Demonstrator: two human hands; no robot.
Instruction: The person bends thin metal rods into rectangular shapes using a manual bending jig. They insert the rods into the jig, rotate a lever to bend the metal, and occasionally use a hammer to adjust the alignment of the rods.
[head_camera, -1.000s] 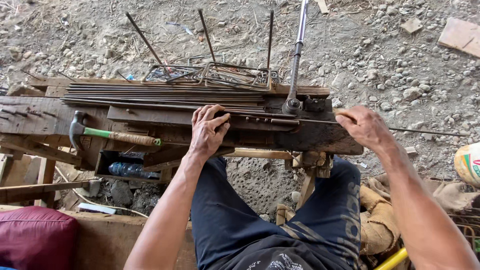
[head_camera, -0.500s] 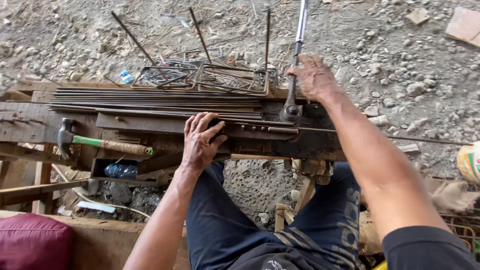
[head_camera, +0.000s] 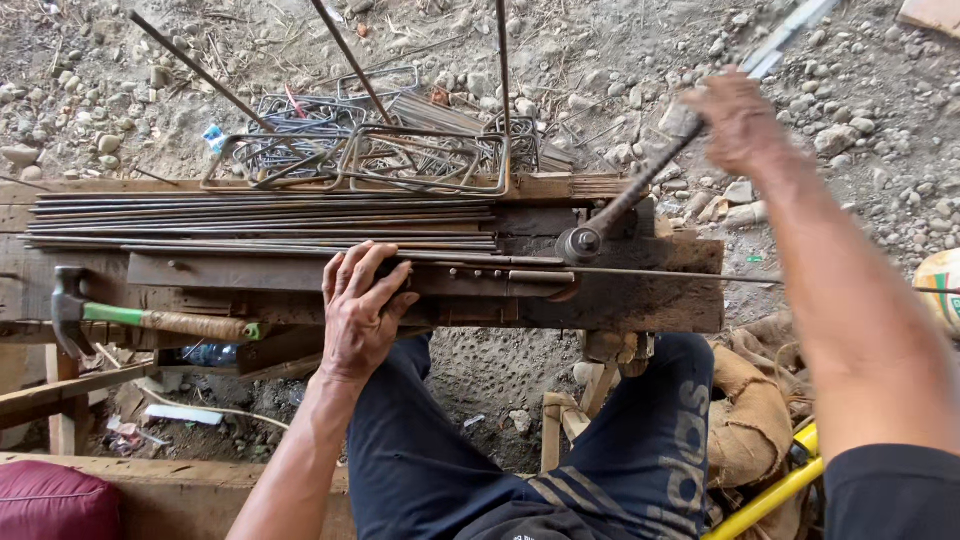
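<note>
Gripping the long metal lever bar, the right hand is clenched around its upper stretch; hand and bar are motion-blurred. The bar slants down-left to a round pivot head on the wooden desk.

Left hand lies flat, fingers spread, pressing on the flat steel plate at the front of the desk; it grasps nothing. Just beside its fingertips, a thin steel rod runs rightward along the plate, passes under the pivot head and sticks out past the desk's right end.

Stack of straight steel rods lies lengthwise across the desk behind the plate. Behind those, at the far edge, a heap of bent rectangular wire stirrups, some resting on the desk edge, others on the gravel ground. Three long rods stand tilted out of that heap.

Claw hammer with green-and-tan handle lies on a lower ledge at the left, head to the left, well apart from the left hand.

Person sits astride, in dark trousers. Burlap sack by the right leg; maroon cushion at bottom left.
</note>
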